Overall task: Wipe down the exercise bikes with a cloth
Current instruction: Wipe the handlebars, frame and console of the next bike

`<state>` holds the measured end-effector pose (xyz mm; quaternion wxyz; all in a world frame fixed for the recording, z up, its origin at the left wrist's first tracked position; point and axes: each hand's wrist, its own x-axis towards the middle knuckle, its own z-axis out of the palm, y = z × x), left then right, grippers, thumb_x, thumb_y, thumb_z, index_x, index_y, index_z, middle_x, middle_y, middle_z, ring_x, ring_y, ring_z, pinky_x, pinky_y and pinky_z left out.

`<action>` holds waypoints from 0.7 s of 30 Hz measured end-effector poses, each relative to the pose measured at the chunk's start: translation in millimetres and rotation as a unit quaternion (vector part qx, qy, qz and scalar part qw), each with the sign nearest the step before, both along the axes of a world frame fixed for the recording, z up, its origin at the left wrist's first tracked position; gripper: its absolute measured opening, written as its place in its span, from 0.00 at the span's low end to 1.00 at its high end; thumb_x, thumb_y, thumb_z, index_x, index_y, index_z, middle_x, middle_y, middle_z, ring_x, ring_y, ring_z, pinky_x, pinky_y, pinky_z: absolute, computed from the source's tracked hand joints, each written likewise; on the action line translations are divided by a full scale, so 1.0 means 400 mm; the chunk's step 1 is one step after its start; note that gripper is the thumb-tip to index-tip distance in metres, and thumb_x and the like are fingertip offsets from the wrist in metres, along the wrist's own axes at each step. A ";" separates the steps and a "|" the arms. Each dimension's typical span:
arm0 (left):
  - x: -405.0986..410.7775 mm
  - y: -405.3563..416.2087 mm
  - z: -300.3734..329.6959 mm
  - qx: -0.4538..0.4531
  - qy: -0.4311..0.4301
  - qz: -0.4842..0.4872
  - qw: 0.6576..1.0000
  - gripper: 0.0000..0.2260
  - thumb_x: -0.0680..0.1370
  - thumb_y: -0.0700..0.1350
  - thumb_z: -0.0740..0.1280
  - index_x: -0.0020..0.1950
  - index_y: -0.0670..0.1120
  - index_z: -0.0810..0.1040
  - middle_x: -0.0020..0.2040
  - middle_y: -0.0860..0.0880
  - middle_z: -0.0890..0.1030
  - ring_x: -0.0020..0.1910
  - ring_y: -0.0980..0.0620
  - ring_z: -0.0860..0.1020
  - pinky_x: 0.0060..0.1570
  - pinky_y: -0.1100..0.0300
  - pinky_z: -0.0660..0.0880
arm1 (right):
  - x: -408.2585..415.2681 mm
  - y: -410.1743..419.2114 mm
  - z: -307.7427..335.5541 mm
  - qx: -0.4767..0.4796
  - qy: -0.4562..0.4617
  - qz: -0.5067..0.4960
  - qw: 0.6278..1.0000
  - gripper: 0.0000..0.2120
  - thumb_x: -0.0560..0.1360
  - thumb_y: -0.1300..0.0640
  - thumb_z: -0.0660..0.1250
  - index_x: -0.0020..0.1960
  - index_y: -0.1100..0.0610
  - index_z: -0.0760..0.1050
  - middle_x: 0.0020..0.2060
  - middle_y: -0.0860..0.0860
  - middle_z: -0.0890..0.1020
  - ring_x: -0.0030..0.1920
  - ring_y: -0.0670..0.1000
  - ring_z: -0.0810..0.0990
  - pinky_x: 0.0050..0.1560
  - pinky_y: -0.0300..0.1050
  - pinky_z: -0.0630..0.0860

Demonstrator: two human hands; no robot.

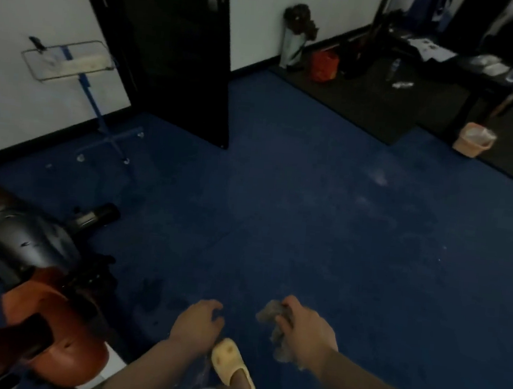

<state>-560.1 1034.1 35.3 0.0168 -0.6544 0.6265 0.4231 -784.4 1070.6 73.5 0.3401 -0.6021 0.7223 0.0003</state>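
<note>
An exercise bike (pixel 38 299) with a black frame and an orange-red housing fills the lower left of the head view, partly cut off by the frame edge. My right hand (pixel 305 332) grips a crumpled grey cloth (pixel 273 312) low in the middle, well to the right of the bike and above the floor. My left hand (pixel 197 324) hangs beside it with loosely curled fingers and holds nothing. Both hands are apart from the bike.
Blue carpet (pixel 309 214) spreads ahead. A black door (pixel 174 53) stands ajar at the back. A blue-handled flat mop (pixel 74 63) leans on the left wall. A pale bin (pixel 474 139), a dark table (pixel 477 68) and an orange bag (pixel 324 65) sit at the right. My foot wears a yellow slipper (pixel 233 369).
</note>
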 end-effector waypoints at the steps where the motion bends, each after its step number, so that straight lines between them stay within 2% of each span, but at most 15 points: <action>1: 0.001 -0.038 0.003 -0.004 0.002 0.009 1.000 0.16 0.80 0.48 0.60 0.69 0.50 0.72 0.67 0.51 0.74 0.64 0.52 0.73 0.63 0.61 0.69 | -0.002 -0.046 0.001 0.004 0.000 0.015 1.000 0.08 0.80 0.45 0.54 0.59 0.43 0.64 0.49 0.45 0.78 0.44 0.47 0.78 0.43 0.47 0.78; 5: 0.007 -0.181 0.015 -0.038 0.018 0.029 0.999 0.14 0.81 0.49 0.59 0.64 0.50 0.76 0.63 0.52 0.77 0.59 0.54 0.75 0.60 0.59 0.72 | -0.005 -0.232 0.014 -0.007 0.007 0.073 0.997 0.09 0.80 0.44 0.55 0.58 0.45 0.66 0.48 0.45 0.79 0.45 0.47 0.79 0.45 0.49 0.79; 8: 0.008 -0.271 0.032 -0.041 0.024 0.059 0.997 0.13 0.81 0.48 0.59 0.62 0.50 0.77 0.60 0.52 0.78 0.57 0.54 0.76 0.57 0.59 0.73 | -0.003 -0.355 0.024 -0.025 0.017 0.094 0.995 0.08 0.80 0.44 0.56 0.57 0.45 0.66 0.47 0.45 0.79 0.44 0.47 0.78 0.40 0.46 0.77; 15: 0.057 -0.421 0.030 -0.034 0.010 0.167 0.985 0.13 0.79 0.49 0.60 0.63 0.53 0.76 0.62 0.54 0.77 0.57 0.57 0.75 0.51 0.67 0.67 | 0.048 -0.630 -0.001 -0.041 -0.011 0.161 0.986 0.06 0.79 0.45 0.57 0.54 0.45 0.67 0.39 0.41 0.75 0.40 0.43 0.75 0.37 0.43 0.72; 18: 0.090 -0.473 0.016 -0.016 -0.002 0.248 0.969 0.15 0.79 0.48 0.61 0.65 0.51 0.74 0.63 0.53 0.76 0.59 0.55 0.75 0.54 0.65 0.68 | 0.097 -0.773 -0.021 -0.029 -0.016 0.237 0.971 0.07 0.79 0.45 0.57 0.55 0.46 0.67 0.43 0.42 0.76 0.42 0.44 0.76 0.37 0.43 0.71; 21: 0.101 -0.542 0.016 -0.008 -0.023 0.314 0.949 0.11 0.78 0.48 0.60 0.59 0.49 0.77 0.59 0.51 0.78 0.56 0.53 0.76 0.50 0.63 0.68 | 0.147 -0.907 -0.019 -0.031 -0.025 0.312 0.949 0.08 0.79 0.45 0.57 0.56 0.45 0.67 0.46 0.42 0.78 0.44 0.45 0.76 0.40 0.44 0.74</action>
